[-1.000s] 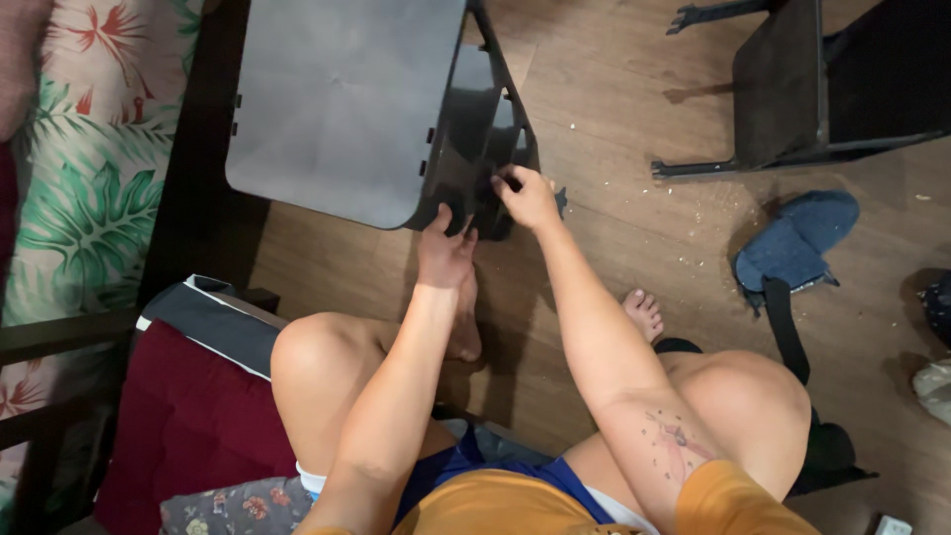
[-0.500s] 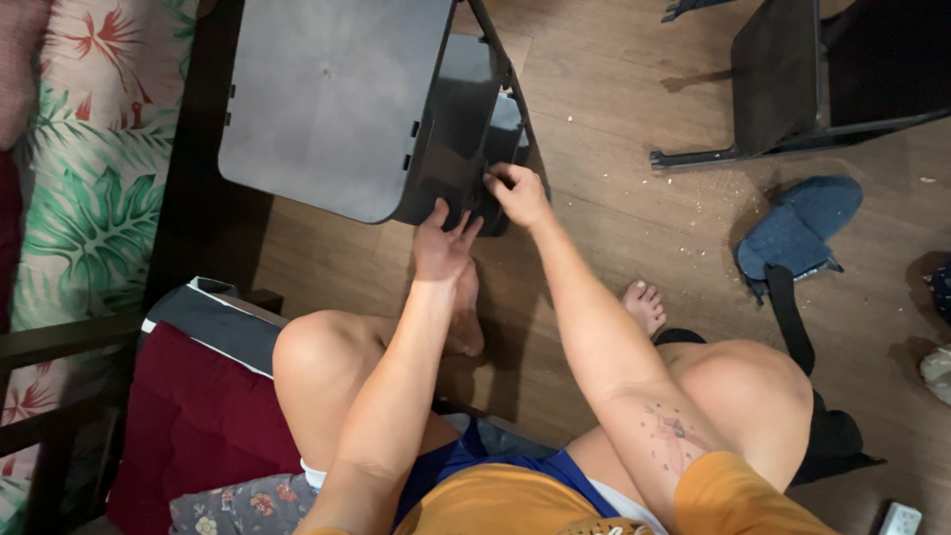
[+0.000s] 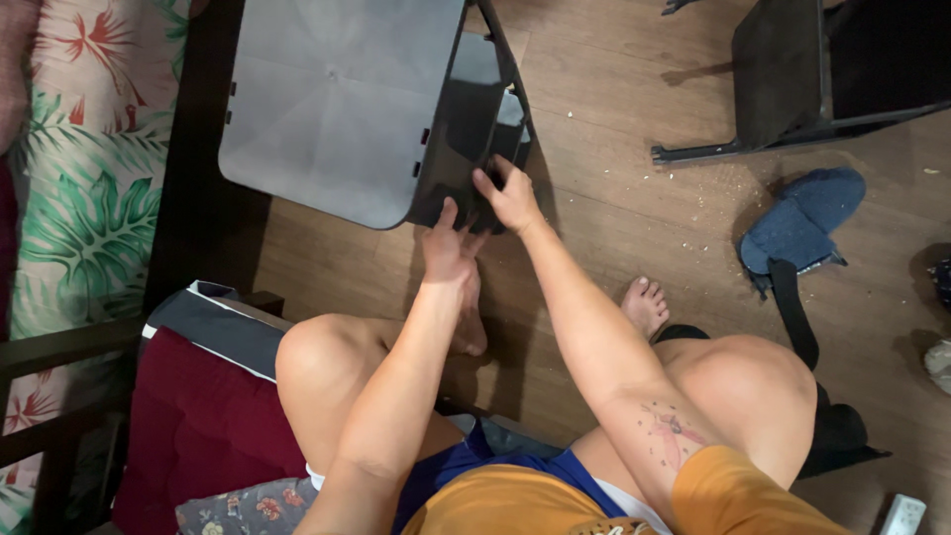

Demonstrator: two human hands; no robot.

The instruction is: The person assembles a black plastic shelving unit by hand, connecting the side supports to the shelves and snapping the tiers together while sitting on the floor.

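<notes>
A grey plastic panel with rounded corners [image 3: 337,99] stands on the wooden floor in front of me, joined to a black glossy panel [image 3: 466,139] on its right side. My left hand [image 3: 448,248] presses on the lower edge of the black panel, fingers up. Beside it, my right hand [image 3: 510,196] grips the same black panel near its lower right corner. Both arms reach forward between my bare knees. What lies under the hands is hidden.
A floral cushion [image 3: 79,198] and a dark wooden frame [image 3: 198,198] lie to the left. A maroon cushion [image 3: 198,426] is by my left knee. A black piece of furniture [image 3: 792,79] and a blue bag [image 3: 802,223] sit to the right, with crumbs on the floor.
The view has shifted slightly; the panel now sits a little higher and closer. Both hands stay on the black panel's lower edge, with the right hand a bit further up.
</notes>
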